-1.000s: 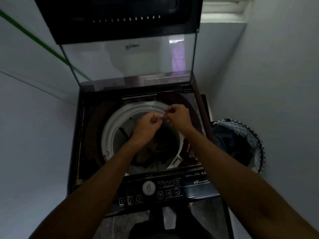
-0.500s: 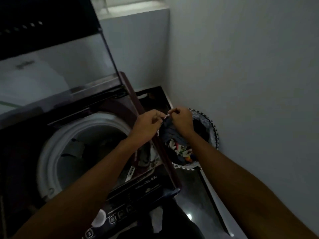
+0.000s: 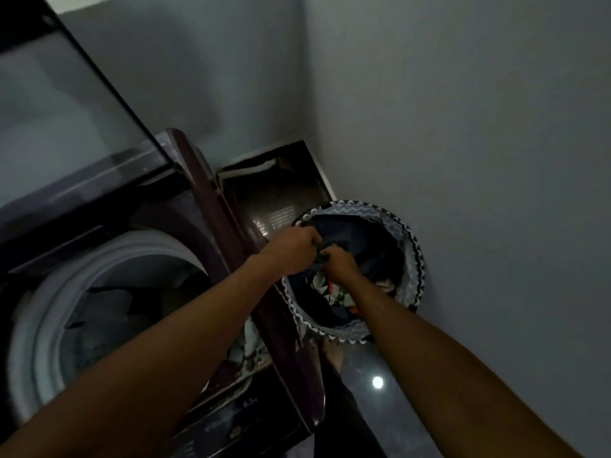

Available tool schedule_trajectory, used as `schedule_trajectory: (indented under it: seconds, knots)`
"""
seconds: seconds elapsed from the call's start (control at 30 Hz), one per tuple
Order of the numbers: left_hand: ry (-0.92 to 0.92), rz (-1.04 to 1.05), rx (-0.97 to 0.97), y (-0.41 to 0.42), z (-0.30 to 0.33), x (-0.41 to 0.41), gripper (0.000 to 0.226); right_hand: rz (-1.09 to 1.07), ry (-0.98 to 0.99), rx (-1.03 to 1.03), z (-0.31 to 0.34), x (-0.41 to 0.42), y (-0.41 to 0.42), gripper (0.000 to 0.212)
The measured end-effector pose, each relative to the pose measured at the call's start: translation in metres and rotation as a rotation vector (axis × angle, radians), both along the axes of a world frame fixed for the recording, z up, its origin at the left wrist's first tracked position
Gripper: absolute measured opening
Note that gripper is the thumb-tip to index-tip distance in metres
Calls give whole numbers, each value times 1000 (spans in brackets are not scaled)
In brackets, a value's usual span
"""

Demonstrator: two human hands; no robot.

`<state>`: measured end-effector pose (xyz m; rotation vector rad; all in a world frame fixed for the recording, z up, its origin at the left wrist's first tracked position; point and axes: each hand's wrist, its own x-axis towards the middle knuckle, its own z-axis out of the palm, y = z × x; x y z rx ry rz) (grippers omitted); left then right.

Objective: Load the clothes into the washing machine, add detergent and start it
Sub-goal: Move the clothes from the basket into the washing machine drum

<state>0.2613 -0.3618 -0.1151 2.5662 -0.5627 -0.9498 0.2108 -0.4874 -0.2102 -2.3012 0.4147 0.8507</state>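
Both arms reach past the washing machine (image 3: 109,312), lid up, some laundry in the drum. My left hand (image 3: 292,251) and right hand (image 3: 337,264) clutch a dark garment (image 3: 350,239) in the basket (image 3: 413,259). I'd lift straight, clearing the rim, avoiding snags.

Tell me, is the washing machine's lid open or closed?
Open. The glass lid stands tilted up behind the white drum opening, and you can see clothes down inside.
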Motion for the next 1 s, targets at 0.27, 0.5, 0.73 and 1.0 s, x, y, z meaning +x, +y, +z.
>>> schedule_trajectory:
  seconds: [0.27, 0.5, 0.73, 1.0]
  knots:
    - [41, 27, -2, -5, -27, 3, 32, -48, -36, -113, -29, 0, 12, 54]
    - [7, 3, 0, 2, -38, 5, 37, -387, -92, -1, -8, 10, 4, 37]
    - [65, 23, -6, 5, -25, -7, 73, -411, -285, 156, 46, 8, 1, 51]
    - [23, 232, -384, 0, 14, -24, 51, -648, -278, 551, 146, 21, -1, 15]
